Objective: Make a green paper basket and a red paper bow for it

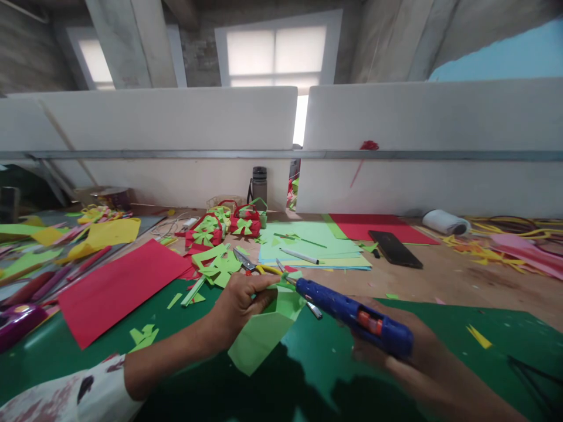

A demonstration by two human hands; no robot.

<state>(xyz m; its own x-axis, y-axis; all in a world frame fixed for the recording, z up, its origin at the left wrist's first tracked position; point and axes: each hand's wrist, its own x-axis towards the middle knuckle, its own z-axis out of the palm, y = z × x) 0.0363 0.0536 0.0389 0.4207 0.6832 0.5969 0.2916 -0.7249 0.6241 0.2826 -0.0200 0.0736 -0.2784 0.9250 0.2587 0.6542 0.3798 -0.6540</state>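
My left hand [240, 302] grips the top edge of a folded light-green paper box [264, 331], held tilted above the dark green mat [132, 363]. My right hand [396, 351] is wrapped round a blue glue gun [352, 313]. The gun's nozzle points left and touches the upper rim of the green paper, close to my left fingers. Scissors with yellow handles [253, 265] lie on the table just behind the paper box.
A red sheet [118, 287] lies at left, with green paper cut-outs [217, 264] and red-and-green paper baskets [229, 223] behind. Stacked green sheets with a pen [301, 255], a black phone [394, 248], a white roll [445, 222], a bottle [259, 183] and white partition panels stand further back.
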